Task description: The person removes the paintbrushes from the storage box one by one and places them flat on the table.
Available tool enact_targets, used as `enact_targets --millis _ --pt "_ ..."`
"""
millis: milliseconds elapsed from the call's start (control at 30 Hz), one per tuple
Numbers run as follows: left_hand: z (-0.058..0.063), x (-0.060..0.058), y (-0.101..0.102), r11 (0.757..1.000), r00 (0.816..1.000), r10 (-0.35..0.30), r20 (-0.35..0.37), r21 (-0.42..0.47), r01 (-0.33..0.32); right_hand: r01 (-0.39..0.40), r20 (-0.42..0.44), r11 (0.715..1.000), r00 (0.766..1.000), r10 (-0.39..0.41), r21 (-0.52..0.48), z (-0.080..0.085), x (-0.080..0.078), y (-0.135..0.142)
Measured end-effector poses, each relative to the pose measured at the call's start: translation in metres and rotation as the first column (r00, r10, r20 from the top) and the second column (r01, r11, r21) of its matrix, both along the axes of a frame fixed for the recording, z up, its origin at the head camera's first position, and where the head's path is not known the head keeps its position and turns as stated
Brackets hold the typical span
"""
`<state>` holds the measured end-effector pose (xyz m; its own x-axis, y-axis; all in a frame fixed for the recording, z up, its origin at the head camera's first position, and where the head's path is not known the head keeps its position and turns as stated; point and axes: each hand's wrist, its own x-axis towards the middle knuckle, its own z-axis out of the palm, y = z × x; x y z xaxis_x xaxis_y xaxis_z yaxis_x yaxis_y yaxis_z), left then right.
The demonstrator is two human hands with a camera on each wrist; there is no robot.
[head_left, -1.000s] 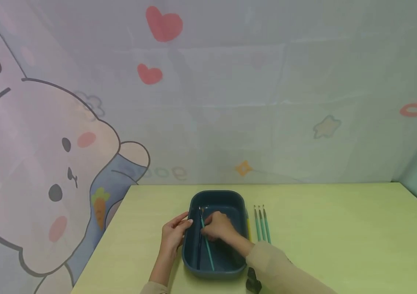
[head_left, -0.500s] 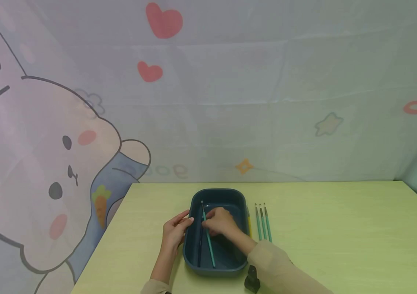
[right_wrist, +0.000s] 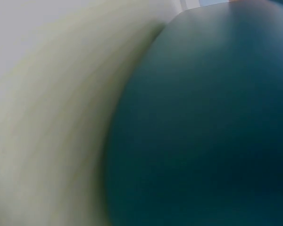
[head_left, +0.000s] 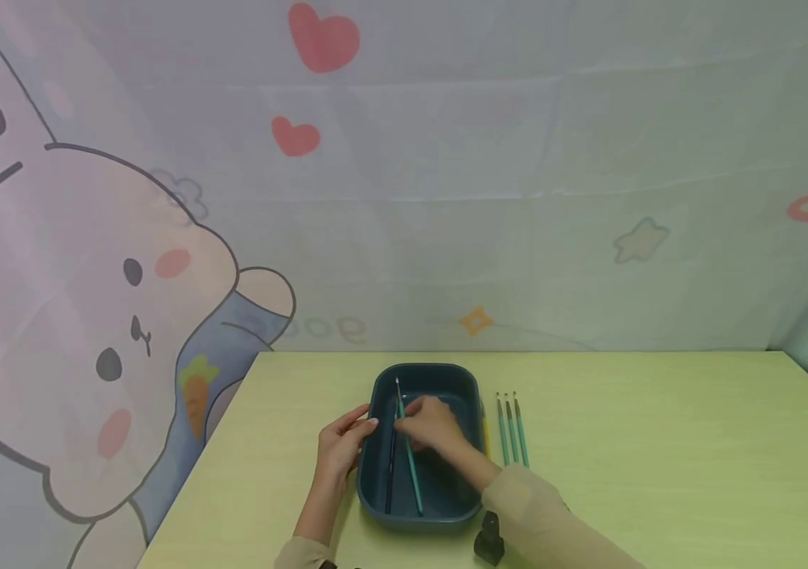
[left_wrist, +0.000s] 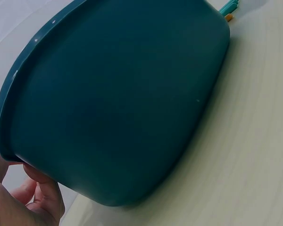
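Note:
A dark teal rectangular basin with rounded corners stands on the table. My left hand holds its left rim, thumb at the edge and fingers against the outer wall; the left wrist view shows this hand beside the basin wall. Inside the basin, my right hand pinches a thin teal paintbrush, its tip pointing away from me and raised. A dark-handled brush lies to the left of it in the basin. In the right wrist view the basin hides the right hand.
Several teal paintbrushes lie side by side on the pale yellow-green table, right of the basin. A yellow stick shows along the basin's right wall. A black device sits below the right sleeve. A printed cloth hangs behind.
My right hand has lifted the teal paintbrush's tip end a little and shifted slightly away from me. The left hand keeps its hold on the basin. The head view has shifted slightly.

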<state>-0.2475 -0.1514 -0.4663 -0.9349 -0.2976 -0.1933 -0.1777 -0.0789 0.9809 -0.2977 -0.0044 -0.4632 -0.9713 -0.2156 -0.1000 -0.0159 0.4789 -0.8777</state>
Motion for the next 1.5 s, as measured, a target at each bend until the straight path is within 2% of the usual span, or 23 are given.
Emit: enact_targets --millis 267,467,800,1033,1200,1500 --pt "-0.001 -0.003 0.001 1.0 1.0 0.018 0.008 0.0 -0.018 -0.001 -0.019 0.999 1.0 0.001 -0.046 -0.003 -0.006 0.0" --pt "0.0 -0.004 0.002 1.0 1.0 0.01 0.004 0.02 -0.011 -0.017 -0.011 0.991 1.0 0.016 -0.133 -0.002 -0.009 0.0" --pt "0.003 -0.01 0.002 1.0 1.0 0.007 0.016 0.011 -0.007 0.018 0.063 0.946 0.998 0.002 -0.324 0.005 -0.017 0.005" --pt "0.004 -0.011 0.002 1.0 1.0 -0.013 0.013 0.015 0.012 0.04 0.1 0.937 0.995 -0.005 -0.347 0.009 -0.021 0.006" --pt "0.003 -0.013 0.001 1.0 0.999 -0.024 0.033 -0.006 0.024 0.03 0.075 0.937 0.997 -0.004 -0.348 0.01 -0.021 0.007" --pt "0.003 -0.01 0.001 0.999 0.999 0.003 0.043 -0.035 -0.002 -0.01 0.032 0.926 0.999 0.024 -0.377 0.017 -0.018 0.01"
